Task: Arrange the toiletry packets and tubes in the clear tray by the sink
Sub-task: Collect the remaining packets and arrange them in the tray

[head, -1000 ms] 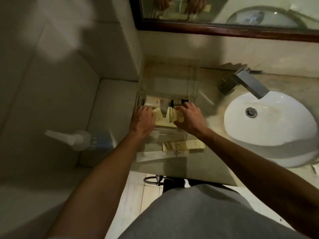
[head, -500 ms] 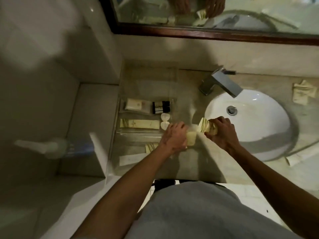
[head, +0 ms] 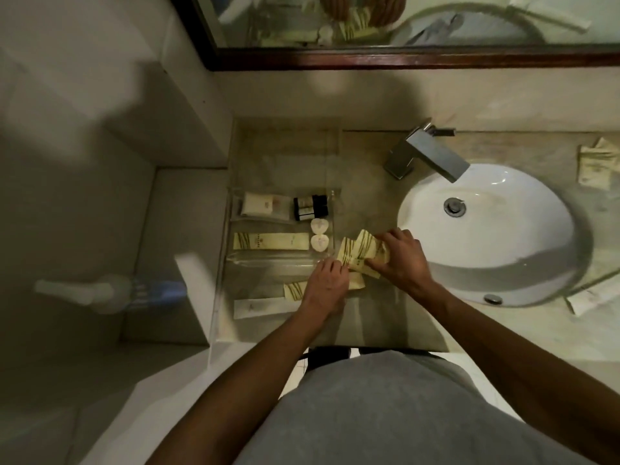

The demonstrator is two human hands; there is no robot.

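Right hand (head: 401, 260) grips a fanned bunch of cream striped packets (head: 360, 251) over the table (head: 375, 317), between the clear tray (head: 235, 260) and the sink (head: 503, 229). Left hand (head: 327, 286), fingers curled, pinches the bunch's lower edge. In the tray: a long packet (head: 270, 241), two black-capped tubes (head: 310, 208), two round soaps (head: 84, 234).

Head camera looks steeply down (wide-angle, close) over the sink (head: 486, 229).
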